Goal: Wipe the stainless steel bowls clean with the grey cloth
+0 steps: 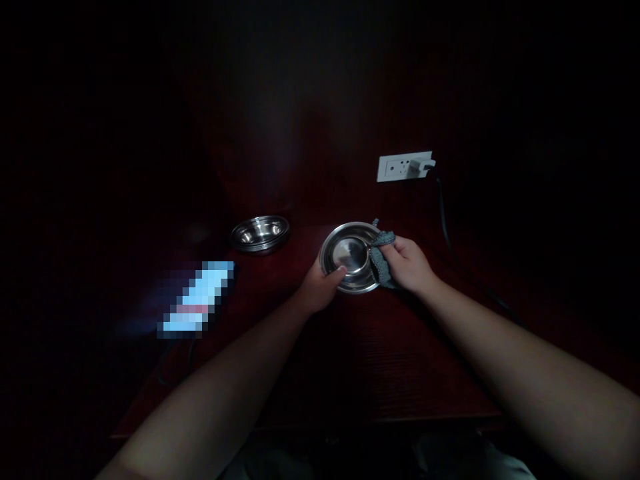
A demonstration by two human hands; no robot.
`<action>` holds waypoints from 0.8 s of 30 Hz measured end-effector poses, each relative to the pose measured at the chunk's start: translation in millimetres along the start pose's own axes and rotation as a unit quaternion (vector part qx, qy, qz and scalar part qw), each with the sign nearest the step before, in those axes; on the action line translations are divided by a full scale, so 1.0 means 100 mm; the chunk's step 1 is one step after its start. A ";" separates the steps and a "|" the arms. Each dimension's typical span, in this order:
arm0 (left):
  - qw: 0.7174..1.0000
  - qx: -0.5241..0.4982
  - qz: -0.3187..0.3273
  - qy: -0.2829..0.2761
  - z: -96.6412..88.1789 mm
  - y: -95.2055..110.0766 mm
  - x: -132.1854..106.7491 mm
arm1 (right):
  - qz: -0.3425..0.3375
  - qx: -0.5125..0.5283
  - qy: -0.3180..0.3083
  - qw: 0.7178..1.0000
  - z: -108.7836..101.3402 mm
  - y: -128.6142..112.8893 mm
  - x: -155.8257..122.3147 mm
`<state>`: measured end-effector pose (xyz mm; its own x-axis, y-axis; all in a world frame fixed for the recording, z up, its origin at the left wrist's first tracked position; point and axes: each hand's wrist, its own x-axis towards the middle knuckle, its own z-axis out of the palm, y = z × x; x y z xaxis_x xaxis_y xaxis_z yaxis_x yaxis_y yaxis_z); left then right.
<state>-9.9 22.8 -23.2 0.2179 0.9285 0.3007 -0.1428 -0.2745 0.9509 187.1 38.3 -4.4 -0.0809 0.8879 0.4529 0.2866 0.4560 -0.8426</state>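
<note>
A shiny metal bowl (350, 256) is held up over the dark red table, its inside facing me. My left hand (323, 287) is closed on its left rim, the thumb laid over the inside and the fingers hidden behind. At the right rim, my right hand (407, 263) pinches a grey-green cloth (383, 267) with a patterned edge. The cloth is folded over the bowl's edge, and a small tip of it shows above the rim. Farther back on the left sits a stack of similar metal bowls (261, 233).
A lit phone-like screen (197, 300), blurred out, lies left of my left forearm with a cable below it. On the back panel is a white wall socket (404, 167) with a plug in it. Its black cord (445, 220) runs down to the right. The table's front edge (310, 427) is near me.
</note>
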 end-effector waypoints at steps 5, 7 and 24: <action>1.000 0.003 0.004 0.003 0.01 0.00 0.00 | -0.003 -0.016 -0.001 1.000 0.00 0.01 0.01; 1.000 0.004 0.000 0.005 0.02 0.01 0.00 | 0.000 -0.017 0.003 1.000 0.00 -0.01 0.00; 0.997 -0.035 0.036 0.062 0.08 0.05 -0.03 | -0.003 0.006 -0.001 1.000 0.05 -0.03 0.00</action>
<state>-3.9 16.4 -18.5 0.0835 0.9323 0.3519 -0.2210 -0.3270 0.9188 181.6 36.9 -3.2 -0.0849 0.8852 0.4574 0.2738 0.4621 -0.8435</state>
